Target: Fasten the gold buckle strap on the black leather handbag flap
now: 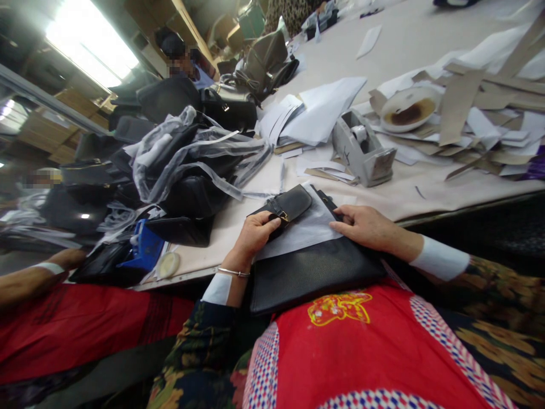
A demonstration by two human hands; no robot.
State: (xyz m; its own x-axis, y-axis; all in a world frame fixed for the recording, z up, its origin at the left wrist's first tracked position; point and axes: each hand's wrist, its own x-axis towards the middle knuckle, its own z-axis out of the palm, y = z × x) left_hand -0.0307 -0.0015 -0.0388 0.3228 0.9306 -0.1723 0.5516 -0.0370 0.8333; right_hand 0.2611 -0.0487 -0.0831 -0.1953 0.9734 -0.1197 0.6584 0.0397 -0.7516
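A black leather bag (315, 270) rests partly on my lap and against the table edge. Over its upper part lies a thin white sheet of paper (300, 236). My left hand (253, 236) is closed, thumb and fingers pinching a black leather strap (293, 204) that has a rounded end and a gold-coloured buckle. At the bag's right side my right hand (366, 224) is closed too, its thumb and fingers on a narrow black edge piece (327, 200). Whether that piece belongs to the bag I cannot tell.
A grey tape dispenser (361, 150) and white paper sheets (317, 113) sit beyond the bag. Cardboard strips and a stained white bowl (411, 109) lie at right. Black bags (191, 196) are piled at left, near a blue tape dispenser (145, 247) and a co-worker's arm (36, 275).
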